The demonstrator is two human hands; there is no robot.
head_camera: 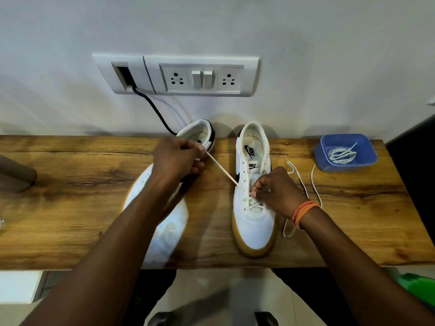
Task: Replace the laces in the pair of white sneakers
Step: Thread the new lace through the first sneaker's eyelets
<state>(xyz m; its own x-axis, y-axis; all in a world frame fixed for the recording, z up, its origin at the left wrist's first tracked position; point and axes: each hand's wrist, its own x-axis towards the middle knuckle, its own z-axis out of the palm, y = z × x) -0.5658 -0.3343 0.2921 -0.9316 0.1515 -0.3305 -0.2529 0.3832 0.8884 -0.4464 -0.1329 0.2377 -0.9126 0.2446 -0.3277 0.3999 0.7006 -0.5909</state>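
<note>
Two white sneakers with tan soles stand on the wooden table. The right sneaker has a cream lace crossed through its lowest eyelets. My left hand pinches one end of that lace and holds it taut, up and to the left. My right hand pinches the lace at an eyelet on the shoe's tongue side. The lace's other length trails loose on the table to the right. The left sneaker lies partly under my left forearm, with no lace visible in it.
A blue plastic tub holding a coiled white lace sits at the table's far right. A wall socket panel with a black cable is behind the shoes. A grey object lies at the left edge.
</note>
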